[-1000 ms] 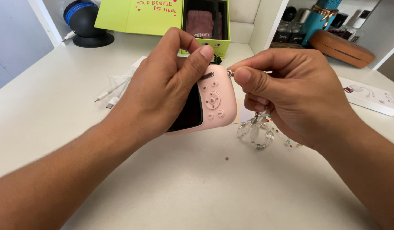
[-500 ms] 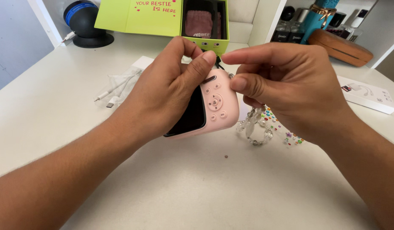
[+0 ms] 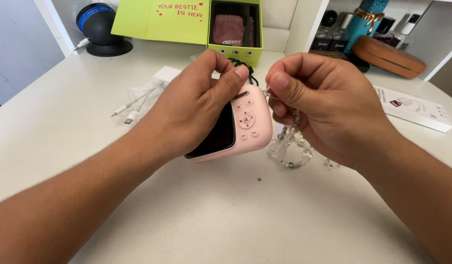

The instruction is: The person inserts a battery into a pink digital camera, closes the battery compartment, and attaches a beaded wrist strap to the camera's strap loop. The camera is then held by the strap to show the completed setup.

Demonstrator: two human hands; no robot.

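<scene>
- Left hand [image 3: 196,105]: grips pink toy camera [image 3: 245,124], now lifted upright off the table [image 3: 64,98].
- Right hand [image 3: 319,105]: pinches beaded strap [image 3: 289,149] at the camera's corner, closer than before.

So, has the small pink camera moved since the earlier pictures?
Hardly. The small pink camera has only tilted a little in the left hand, and remains below the lime-green box.

Camera [image 3: 245,122]: above bench [image 3: 235,215] centre, between left hand [image 3: 196,105] and right hand [image 3: 316,105]. Bead strap [image 3: 289,149]: on bench, below right hand. Open box [image 3: 187,22]: behind camera. Cable packet [image 3: 138,100]: left of camera. Flat carton [image 3: 414,108]: right. Speaker [image 3: 101,27]: rear left.
</scene>
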